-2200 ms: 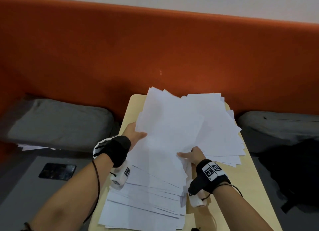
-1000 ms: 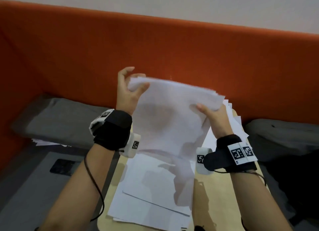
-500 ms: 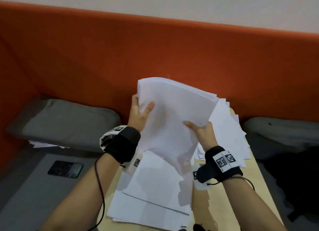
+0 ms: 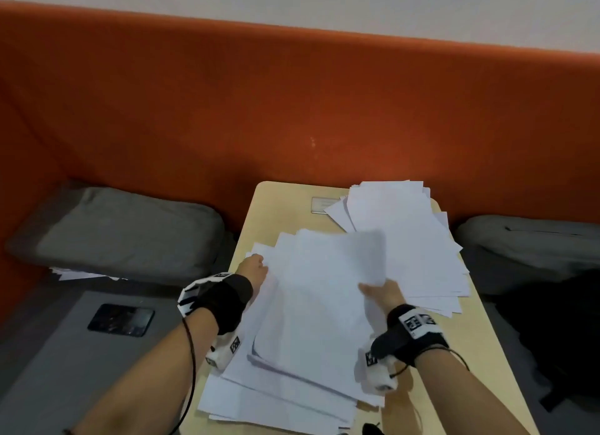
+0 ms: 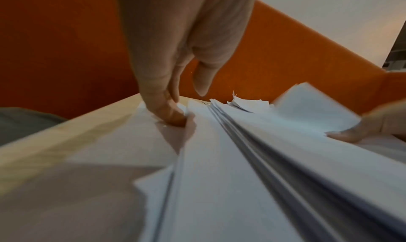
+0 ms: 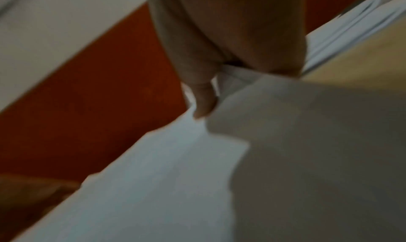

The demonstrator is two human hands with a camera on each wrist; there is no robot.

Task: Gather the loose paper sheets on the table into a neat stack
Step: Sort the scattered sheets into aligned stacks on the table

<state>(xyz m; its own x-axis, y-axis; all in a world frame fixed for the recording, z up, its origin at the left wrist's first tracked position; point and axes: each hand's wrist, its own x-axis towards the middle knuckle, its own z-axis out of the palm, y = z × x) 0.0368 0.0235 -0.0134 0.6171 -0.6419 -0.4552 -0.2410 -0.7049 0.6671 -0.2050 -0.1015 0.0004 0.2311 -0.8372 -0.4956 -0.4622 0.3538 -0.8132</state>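
Papers (image 4: 311, 291) come back down from air onto table (image 4: 467, 347). Left hand (image 4: 255, 267) and right hand (image 4: 383, 291) pinch their edges. Second pile (image 4: 409, 236) behind waits. Stack messy, half done.

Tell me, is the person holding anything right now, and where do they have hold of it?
Yes: a bundle of paper sheets. The left hand holds its left edge, and the right hand pinches its right edge, thumb on top.

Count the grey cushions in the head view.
2: one cushion left of the table, one right of it. Others may lie out of view.
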